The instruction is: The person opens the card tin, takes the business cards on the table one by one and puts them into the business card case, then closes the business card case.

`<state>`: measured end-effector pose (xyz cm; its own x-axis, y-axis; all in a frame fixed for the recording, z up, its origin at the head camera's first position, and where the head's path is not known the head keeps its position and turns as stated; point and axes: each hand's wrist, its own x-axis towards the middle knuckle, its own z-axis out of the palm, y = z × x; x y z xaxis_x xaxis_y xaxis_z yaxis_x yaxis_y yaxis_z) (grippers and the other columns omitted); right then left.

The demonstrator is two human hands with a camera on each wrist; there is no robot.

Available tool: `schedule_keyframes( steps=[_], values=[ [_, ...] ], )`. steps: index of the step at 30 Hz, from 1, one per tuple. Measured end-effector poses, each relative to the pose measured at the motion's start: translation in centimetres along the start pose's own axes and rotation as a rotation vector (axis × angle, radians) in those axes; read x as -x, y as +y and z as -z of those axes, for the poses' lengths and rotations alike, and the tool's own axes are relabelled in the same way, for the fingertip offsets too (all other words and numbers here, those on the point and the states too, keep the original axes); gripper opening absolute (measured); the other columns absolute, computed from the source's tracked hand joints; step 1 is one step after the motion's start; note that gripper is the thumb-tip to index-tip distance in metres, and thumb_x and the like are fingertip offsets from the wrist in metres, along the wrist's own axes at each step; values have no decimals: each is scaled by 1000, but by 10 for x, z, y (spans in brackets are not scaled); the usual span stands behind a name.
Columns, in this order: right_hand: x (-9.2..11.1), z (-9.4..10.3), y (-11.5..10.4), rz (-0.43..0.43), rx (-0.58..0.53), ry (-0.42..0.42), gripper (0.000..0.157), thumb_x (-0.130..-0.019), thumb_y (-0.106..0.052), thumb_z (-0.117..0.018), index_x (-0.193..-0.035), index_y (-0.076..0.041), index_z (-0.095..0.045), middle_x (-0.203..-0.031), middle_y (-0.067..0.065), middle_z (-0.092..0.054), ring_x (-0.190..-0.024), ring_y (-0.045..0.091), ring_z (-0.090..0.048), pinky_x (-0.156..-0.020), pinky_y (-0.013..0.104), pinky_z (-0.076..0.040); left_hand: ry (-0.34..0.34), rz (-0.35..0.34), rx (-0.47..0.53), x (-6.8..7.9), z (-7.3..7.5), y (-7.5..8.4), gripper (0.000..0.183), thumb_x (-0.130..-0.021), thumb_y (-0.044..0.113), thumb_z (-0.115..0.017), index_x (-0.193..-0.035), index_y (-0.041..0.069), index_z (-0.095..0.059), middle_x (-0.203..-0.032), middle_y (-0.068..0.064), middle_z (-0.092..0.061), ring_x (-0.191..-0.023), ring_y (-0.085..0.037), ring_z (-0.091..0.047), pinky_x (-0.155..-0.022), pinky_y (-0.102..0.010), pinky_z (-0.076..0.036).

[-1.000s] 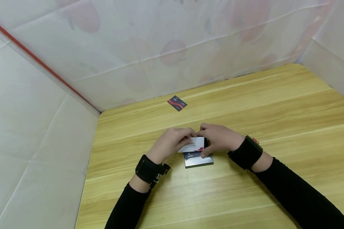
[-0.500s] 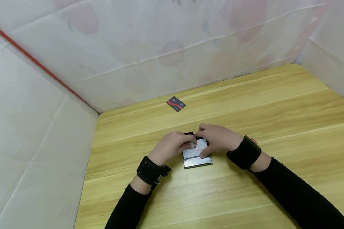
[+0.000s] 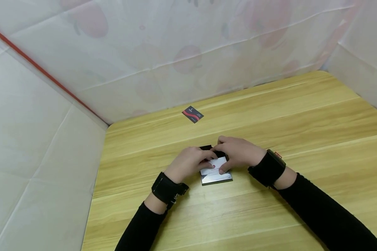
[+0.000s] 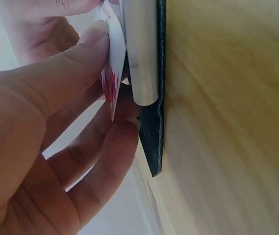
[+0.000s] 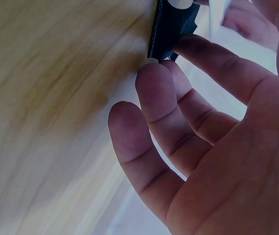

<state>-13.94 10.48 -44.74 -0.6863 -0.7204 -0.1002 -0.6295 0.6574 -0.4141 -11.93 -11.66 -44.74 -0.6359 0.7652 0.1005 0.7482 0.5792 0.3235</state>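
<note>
A black and silver business card case [image 3: 216, 179] lies on the wooden table, its dark part showing at the far side. My left hand [image 3: 188, 164] pinches a white business card [image 3: 217, 162] between thumb and fingers, low over the case. In the left wrist view the card [image 4: 115, 54] is slightly bent and shows a red pattern near one end, beside the case's silver part [image 4: 141, 54]. My right hand [image 3: 240, 152] grips the case at its right side, thumb near the card's right edge. Its fingertips touch the black part [image 5: 171, 32] in the right wrist view.
A dark business card [image 3: 193, 114] with a red wavy stripe lies farther back on the table [image 3: 286, 115]. Pale fabric with faint fruit prints [image 3: 188, 59] hangs behind the table, and white fabric [image 3: 44, 167] stands along its left side.
The white card has come down from a raised, tilted position above the case and shifted toward the near side. My left hand moved with it; the right hand stays almost in place.
</note>
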Motion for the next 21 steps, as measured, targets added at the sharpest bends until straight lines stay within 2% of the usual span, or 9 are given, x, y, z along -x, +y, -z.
schedule_keyframes(
  steps=[6, 13, 18, 21],
  values=[
    [1, -1, 2, 5, -11, 7, 67, -71, -51, -86, -126, -17, -69, -100, -5, -53, -78, 9, -50, -71, 26, -45, -13, 8, 0, -1, 0, 0, 24, -92, 29, -73, -113, 20, -74, -102, 9, -73, -84, -2, -63, -74, -21, -51],
    [1, 0, 3, 7, 5, 8, 75, -72, -52, -86, -132, -13, -66, -103, -4, -55, -82, 9, -52, -74, 28, -47, -32, -4, 20, -3, -1, 0, 21, -91, 27, -73, -111, 21, -77, -110, 9, -73, -103, -5, -64, -89, -24, -52],
    [1, -1, 3, 23, -6, 10, 73, -72, -51, -85, -133, -15, -65, -104, -2, -55, -84, 10, -53, -76, 29, -48, -69, -39, 42, -3, -3, 1, 10, -90, 23, -75, -99, 20, -79, -102, 8, -70, -98, -5, -63, -88, -22, -51],
    [2, -1, 4, 27, -15, 15, 74, -72, -50, -86, -133, -14, -65, -104, -1, -56, -85, 10, -54, -77, 29, -49, -83, -35, 60, -3, -3, 1, 6, -90, 21, -75, -95, 20, -78, -98, 9, -70, -94, -5, -63, -86, -22, -51]
  ],
)
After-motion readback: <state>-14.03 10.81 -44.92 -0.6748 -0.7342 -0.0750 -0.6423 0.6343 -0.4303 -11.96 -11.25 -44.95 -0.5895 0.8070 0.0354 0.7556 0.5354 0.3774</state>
